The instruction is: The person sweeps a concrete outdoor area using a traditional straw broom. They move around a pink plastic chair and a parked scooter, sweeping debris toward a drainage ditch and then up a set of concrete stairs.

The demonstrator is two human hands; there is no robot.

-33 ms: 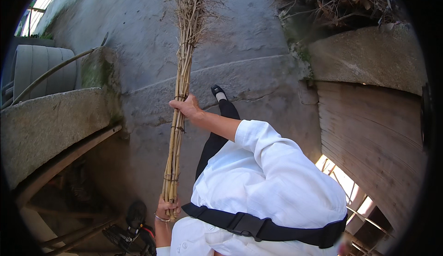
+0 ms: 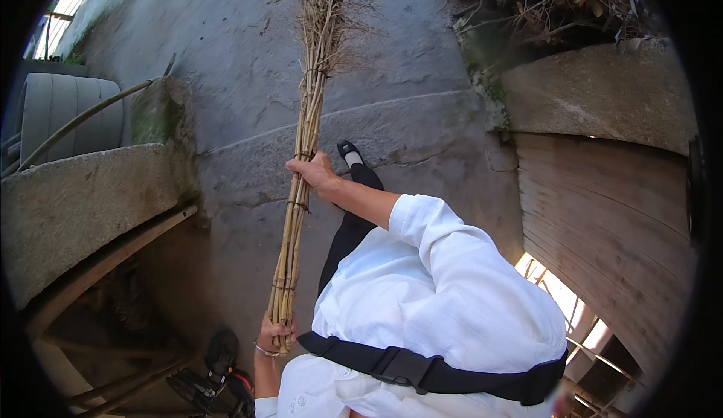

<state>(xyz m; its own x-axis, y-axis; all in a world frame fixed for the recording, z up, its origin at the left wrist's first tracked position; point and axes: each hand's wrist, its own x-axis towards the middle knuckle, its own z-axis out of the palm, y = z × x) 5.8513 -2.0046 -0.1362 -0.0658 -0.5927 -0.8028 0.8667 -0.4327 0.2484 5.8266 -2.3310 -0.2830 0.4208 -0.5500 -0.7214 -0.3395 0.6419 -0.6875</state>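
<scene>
A long twig broom [image 2: 289, 246], its handle a bundle of thin canes tied at several spots, slants across the middle of the view. My left hand [image 2: 277, 332], with a bracelet at the wrist, is closed round the butt end of the handle close to my body. Farther up, my right hand [image 2: 316, 173] grips the same handle, thumb across the canes. The broom's fine, spread twigs [image 2: 325, 30] point away from me over the grey concrete ground [image 2: 407, 49].
My black shoe [image 2: 349, 147] stands by a low concrete step. On the left are a mossy stone wall [image 2: 90, 192] and a grey ribbed tub [image 2: 71, 113]. Dry twigs [image 2: 557, 0] lie at far right, above wooden boards [image 2: 602, 222]. A dark object [image 2: 222, 354] sits at lower left.
The broom's twig end has swung slightly to the right. My right hand has moved a little right with it, while my left hand stays near the same place.
</scene>
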